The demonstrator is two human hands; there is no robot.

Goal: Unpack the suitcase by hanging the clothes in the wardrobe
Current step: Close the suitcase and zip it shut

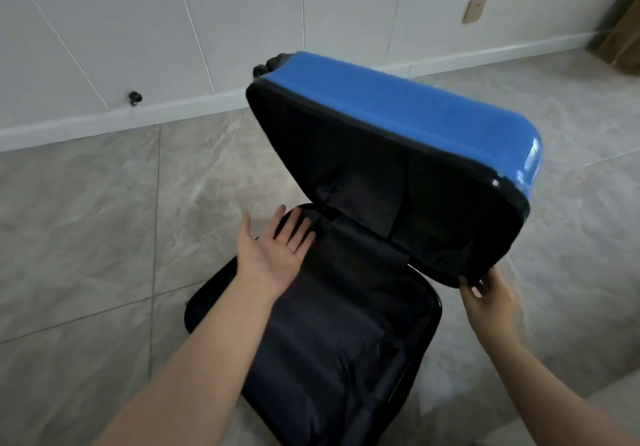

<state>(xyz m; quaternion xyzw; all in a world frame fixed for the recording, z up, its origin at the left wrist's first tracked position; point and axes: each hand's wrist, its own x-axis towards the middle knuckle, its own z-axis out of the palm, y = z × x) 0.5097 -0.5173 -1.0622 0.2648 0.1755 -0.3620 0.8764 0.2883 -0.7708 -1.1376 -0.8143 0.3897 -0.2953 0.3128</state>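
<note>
A blue hard-shell suitcase lies on the tiled floor with its lid [408, 113] raised at an angle. The lower half [346, 334] is lined with dark fabric; no loose clothes show in it. My right hand [491, 298] grips the lid's near rim at the right, fingers curled round the black edge. My left hand [277, 243] is palm up with straight fingers over the far left corner of the lower half, holding nothing. The lid's inside is black lining. No wardrobe is in view.
Grey marble-look floor tiles [86, 220] surround the suitcase. A white panelled wall [173, 30] with a skirting board runs behind it, with a small black doorstop [135, 97] and a beige socket [474, 9]. A brown wooden object [623, 30] stands at the far right.
</note>
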